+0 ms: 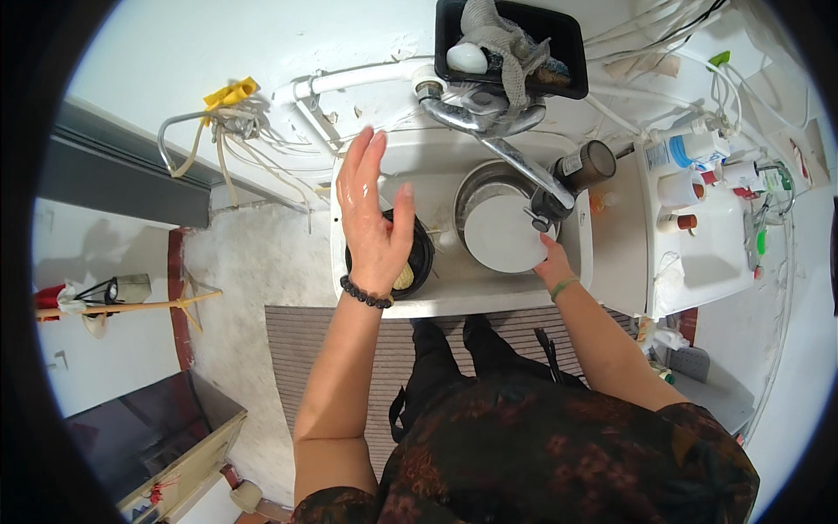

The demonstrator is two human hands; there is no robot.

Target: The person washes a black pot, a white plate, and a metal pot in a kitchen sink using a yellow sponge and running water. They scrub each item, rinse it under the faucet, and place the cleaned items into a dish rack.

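My left hand (374, 216) is raised over the left side of the white sink (458, 306), wet, fingers apart, holding nothing. Partly behind it, a black bowl (422, 259) with a pale yellow piece of food (403, 276) stands in the sink. My right hand (555, 260) grips the lower right rim of a round white plate (507, 234), which is over a metal pot (466, 190) in the sink. The chrome faucet spout (524, 169) reaches across the pot, and its dark end fitting (550, 208) hangs above the plate's upper right edge.
Above the taps sits a black plastic basket (447, 82) with a grey mesh cloth (507, 46). A brown-tinted bottle (592, 165) stands by the spout. To the right are a washbasin (710, 262) with bottles and cups. A yellow cloth (230, 93) and hoses hang at left.
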